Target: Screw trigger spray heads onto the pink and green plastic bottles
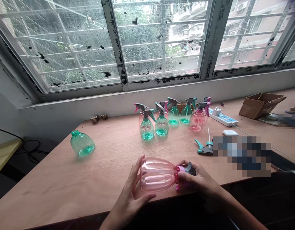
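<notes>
A clear pink spray bottle (pixel 158 174) lies sideways above the front edge of the table, its base to the left. Around the base end curves my left hand (pixel 130 193), with the thumb below. My right hand (pixel 201 179) grips the pink collar and the grey spray head (pixel 190 169) at the neck; its fingers partly cover the pink trigger. Farther left, a green bottle (pixel 81 144) with no spray head rests tilted on the table. A loose grey and teal spray head (pixel 206 148) with a dip tube lies to the right.
Several green and pink spray bottles (pixel 161 126) with heads stand near the window wall. Right of them are a power strip (pixel 224 117), a white case (pixel 230 133), an open cardboard box (pixel 259 107) and a blurred patch. Two small brown objects (pixel 94 119) sit at the back left.
</notes>
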